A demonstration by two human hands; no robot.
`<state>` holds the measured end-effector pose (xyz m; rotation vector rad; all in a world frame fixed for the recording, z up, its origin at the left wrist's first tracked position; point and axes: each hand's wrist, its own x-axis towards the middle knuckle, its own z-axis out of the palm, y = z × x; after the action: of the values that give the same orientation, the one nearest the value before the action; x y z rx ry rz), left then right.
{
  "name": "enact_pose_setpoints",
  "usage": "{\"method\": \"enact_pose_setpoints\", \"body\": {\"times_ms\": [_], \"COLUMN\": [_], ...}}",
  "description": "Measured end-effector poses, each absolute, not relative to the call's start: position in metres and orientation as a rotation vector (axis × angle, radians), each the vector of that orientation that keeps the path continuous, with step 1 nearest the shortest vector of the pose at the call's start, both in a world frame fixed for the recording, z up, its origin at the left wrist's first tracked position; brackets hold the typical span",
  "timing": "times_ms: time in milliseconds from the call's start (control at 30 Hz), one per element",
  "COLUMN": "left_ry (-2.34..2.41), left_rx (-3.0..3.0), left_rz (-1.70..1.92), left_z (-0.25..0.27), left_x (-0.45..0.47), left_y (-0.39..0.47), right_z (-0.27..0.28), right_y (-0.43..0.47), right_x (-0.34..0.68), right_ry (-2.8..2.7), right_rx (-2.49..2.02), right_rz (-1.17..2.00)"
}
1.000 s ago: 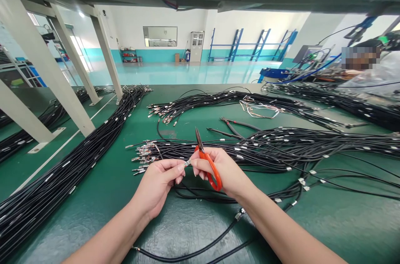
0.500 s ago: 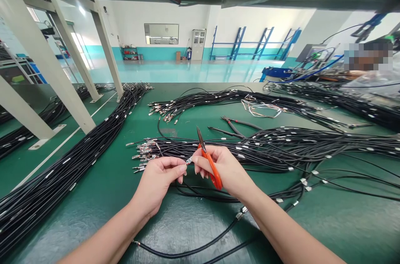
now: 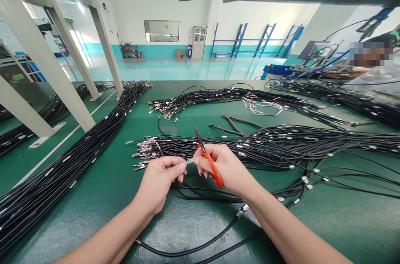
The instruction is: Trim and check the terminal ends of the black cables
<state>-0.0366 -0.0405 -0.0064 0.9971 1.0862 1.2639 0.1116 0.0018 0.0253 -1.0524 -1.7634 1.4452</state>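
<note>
My left hand [image 3: 158,180] pinches the end of a thin cable [image 3: 188,161] between thumb and fingers. A small shiny tip shows in the gap between my two hands. My right hand [image 3: 229,168] holds scissors [image 3: 216,171] with orange handles, their dark blades pointing up and away. Its thumb and forefinger also close on the cable's tip. Behind both hands lies a bundle of black cables [image 3: 265,143] with silvery ends at its left. Part of the held cable is hidden by my fingers.
Pliers [image 3: 231,124] with red and black handles lie beyond the bundle. More black cable bundles stretch along the left [image 3: 93,143] and back [image 3: 218,95] of the green table [image 3: 175,230]. White frame posts [image 3: 108,47] stand at left. Another person [image 3: 371,53] is at far right.
The view has tilted slightly, so the scene sits a little higher. Both hands keep nearly the same pose, with the cable end still between them.
</note>
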Motion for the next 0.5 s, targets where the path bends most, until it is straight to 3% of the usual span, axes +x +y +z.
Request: {"method": "enact_pose_setpoints", "body": {"times_ms": [500], "left_ry": [1.088], "left_rx": [0.993], "left_rz": [1.237], "left_z": [-0.0058], "left_x": [-0.038], "left_y": [-0.0401], "right_z": [0.0223], "right_y": [0.0022], "right_x": [0.1109], "right_ry": [-1.841], "right_rx": [-1.075], "right_rz": [1.342]}}
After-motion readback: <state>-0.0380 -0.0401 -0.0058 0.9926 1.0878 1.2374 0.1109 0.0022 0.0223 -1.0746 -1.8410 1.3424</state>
